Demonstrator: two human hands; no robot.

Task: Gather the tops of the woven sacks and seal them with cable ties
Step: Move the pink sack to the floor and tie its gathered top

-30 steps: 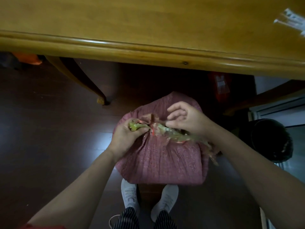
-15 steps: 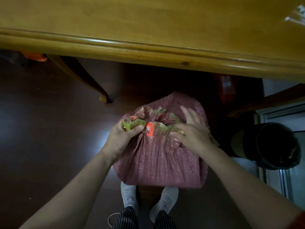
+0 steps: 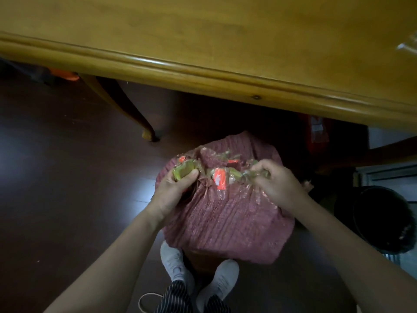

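Maroon woven sack [image 3: 225, 218] stands full on the dark floor [image 3: 67, 199], near the bench [image 3: 203, 41]; its crumpled top shows green and orange print. Left hand [image 3: 173, 190] and right hand [image 3: 277, 184] each clench that gathered top.

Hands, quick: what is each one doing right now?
Left hand: closed, gripping the sack top.
Right hand: closed, pinching the sack top too.
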